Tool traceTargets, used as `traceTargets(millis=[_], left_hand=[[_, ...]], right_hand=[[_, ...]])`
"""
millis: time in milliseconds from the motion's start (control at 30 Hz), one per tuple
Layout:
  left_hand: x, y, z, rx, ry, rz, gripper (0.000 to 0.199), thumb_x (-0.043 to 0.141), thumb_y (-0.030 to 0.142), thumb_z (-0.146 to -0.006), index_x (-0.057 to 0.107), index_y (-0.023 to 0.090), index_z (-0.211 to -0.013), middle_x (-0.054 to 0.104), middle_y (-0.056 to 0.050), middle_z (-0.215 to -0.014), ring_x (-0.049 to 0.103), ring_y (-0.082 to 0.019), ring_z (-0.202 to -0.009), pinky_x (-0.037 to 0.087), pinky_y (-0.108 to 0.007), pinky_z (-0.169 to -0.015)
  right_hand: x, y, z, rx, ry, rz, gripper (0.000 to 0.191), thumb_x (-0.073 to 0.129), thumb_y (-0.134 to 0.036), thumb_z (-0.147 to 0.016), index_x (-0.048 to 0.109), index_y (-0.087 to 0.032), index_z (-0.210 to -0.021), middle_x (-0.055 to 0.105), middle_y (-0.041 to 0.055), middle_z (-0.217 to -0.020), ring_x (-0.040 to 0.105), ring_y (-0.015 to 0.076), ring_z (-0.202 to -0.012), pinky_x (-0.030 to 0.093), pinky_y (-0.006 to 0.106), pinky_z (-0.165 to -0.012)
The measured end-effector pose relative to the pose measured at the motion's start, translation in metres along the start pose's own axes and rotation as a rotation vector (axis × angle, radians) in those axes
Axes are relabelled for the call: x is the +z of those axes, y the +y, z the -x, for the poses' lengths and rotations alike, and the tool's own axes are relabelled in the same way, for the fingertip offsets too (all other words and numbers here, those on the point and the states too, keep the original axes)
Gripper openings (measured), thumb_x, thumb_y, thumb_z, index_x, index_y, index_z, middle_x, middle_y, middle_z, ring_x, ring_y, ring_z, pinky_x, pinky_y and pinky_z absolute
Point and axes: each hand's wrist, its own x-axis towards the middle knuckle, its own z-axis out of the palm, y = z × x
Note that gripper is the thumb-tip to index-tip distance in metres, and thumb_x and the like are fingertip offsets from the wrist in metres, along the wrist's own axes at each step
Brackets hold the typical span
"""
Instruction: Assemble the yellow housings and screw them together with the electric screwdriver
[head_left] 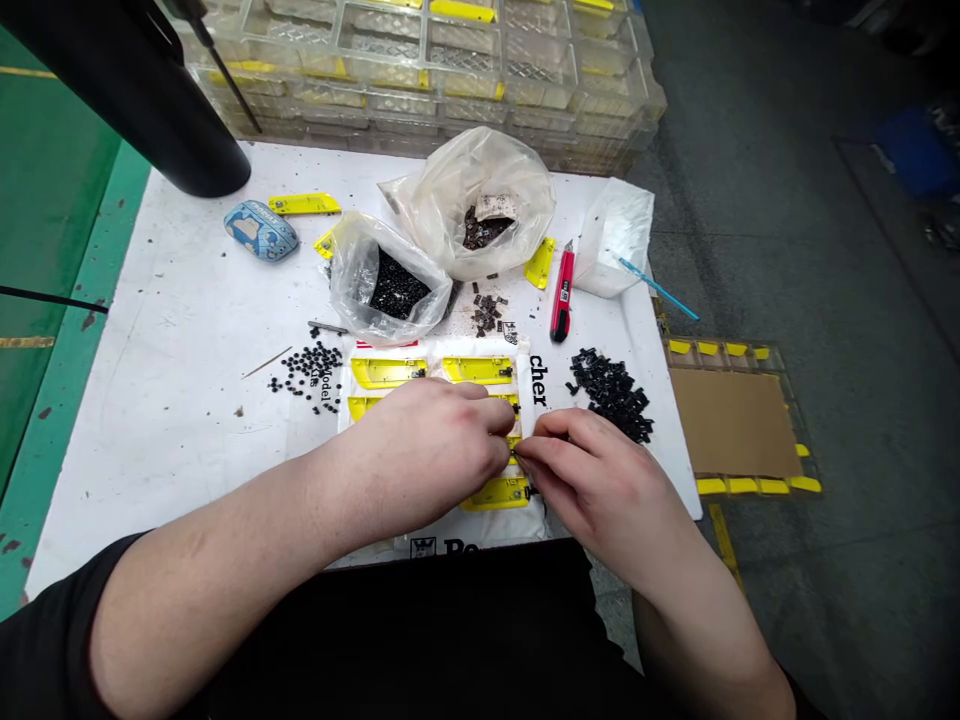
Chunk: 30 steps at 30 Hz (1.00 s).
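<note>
Several yellow plastic parts (pixel 476 370) lie in rows on a white printed bag (pixel 536 525); small black pieces sit at their right ends. My left hand (pixel 431 450) rests over the middle of the rows, fingers curled and closed, and what they grip is hidden beneath them. From the right, my right hand (pixel 600 480) pinches with thumb and forefinger at the end of one yellow part (pixel 513 443). A tiny black piece shows at those fingertips. Just below, another yellow part (pixel 499 494) is partly covered by my left hand.
Loose black clips (pixel 611 393) and small black round pieces (pixel 307 375) are heaped on the white tabletop (pixel 180 400). Behind stand two open plastic bags (pixel 390 280), a red utility knife (pixel 562 295), a blue patterned object (pixel 261 231), a black cylinder (pixel 202 150) and stacked clear trays (pixel 450 110).
</note>
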Motion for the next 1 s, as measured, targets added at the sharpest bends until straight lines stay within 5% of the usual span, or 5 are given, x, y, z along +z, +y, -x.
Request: traceTargets(millis=[367, 767, 1000], left_hand=[[-0.004, 0.005, 0.0, 0.039, 0.031, -0.089, 0.019, 0.065, 0.029, -0.103, 0.084, 0.026, -0.103, 0.073, -0.001, -0.096, 0.07, -0.024, -0.091, 0.052, -0.042, -0.073], [-0.001, 0.005, 0.004, 0.065, 0.123, -0.114, 0.02, 0.067, 0.026, -0.102, 0.084, 0.027, -0.114, 0.077, 0.0, -0.105, 0.072, -0.022, -0.091, 0.056, -0.04, -0.072], [-0.002, 0.009, 0.006, 0.095, 0.191, -0.156, 0.017, 0.073, 0.027, -0.098, 0.084, 0.025, -0.111, 0.074, 0.0, -0.093, 0.069, -0.022, -0.082, 0.051, -0.04, -0.068]], right_hand=[[0.0, 0.0, -0.001, -0.004, -0.006, 0.002, 0.015, 0.065, -0.018, -0.108, 0.073, -0.019, -0.12, 0.067, 0.0073, -0.117, 0.064, 0.0205, -0.105, 0.057, 0.038, -0.091], [-0.008, 0.002, 0.005, 0.018, 0.032, -0.087, 0.02, 0.067, -0.014, -0.106, 0.072, -0.019, -0.125, 0.066, 0.0075, -0.12, 0.063, 0.0178, -0.11, 0.055, 0.034, -0.1], [-0.007, 0.001, 0.01, 0.03, 0.04, -0.083, 0.017, 0.066, -0.014, -0.107, 0.071, -0.018, -0.123, 0.067, 0.0068, -0.118, 0.062, 0.0176, -0.109, 0.055, 0.035, -0.099]])
